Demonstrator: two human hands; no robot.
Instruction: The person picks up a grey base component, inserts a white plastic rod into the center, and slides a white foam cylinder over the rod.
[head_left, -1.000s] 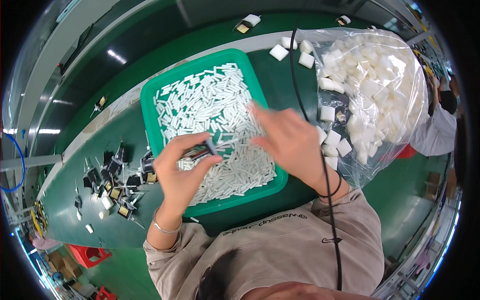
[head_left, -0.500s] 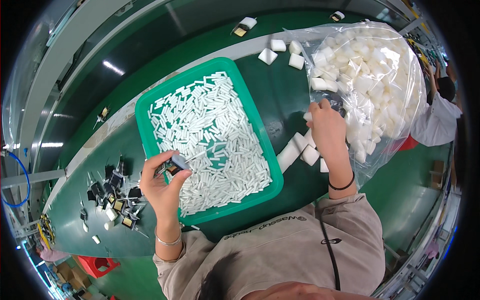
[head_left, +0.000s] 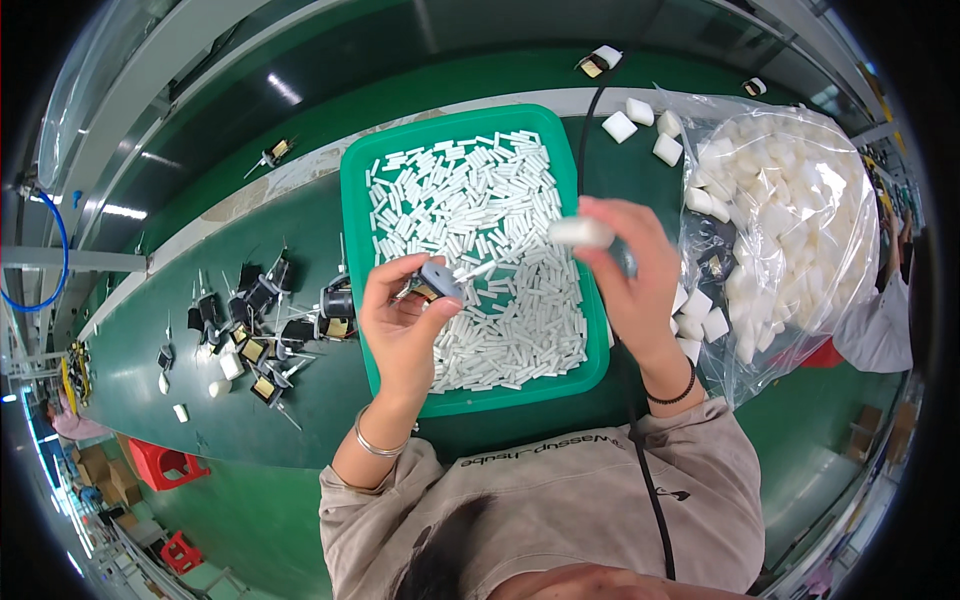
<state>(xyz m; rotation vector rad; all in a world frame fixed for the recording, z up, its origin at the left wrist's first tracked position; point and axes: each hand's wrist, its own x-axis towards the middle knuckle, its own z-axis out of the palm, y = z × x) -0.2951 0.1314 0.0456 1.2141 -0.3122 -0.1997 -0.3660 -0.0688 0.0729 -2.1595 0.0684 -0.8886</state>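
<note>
Green worktop (head_left: 300, 400) carries a green plastic tray (head_left: 356, 200) of white sticks. Above it, a small dark component (head_left: 432, 280) is pinched in the left hand (head_left: 405, 325), and a white oblong foam piece (head_left: 581, 232), lying crosswise, is gripped just to its right by the right hand (head_left: 630, 285).

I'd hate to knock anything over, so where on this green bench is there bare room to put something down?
Bare green surface lies left of the green tray, above the dark parts. More lies between those parts and the bench's near edge. Crowded: the tray full of white sticks, and right of it the bag of white blocks.
</note>
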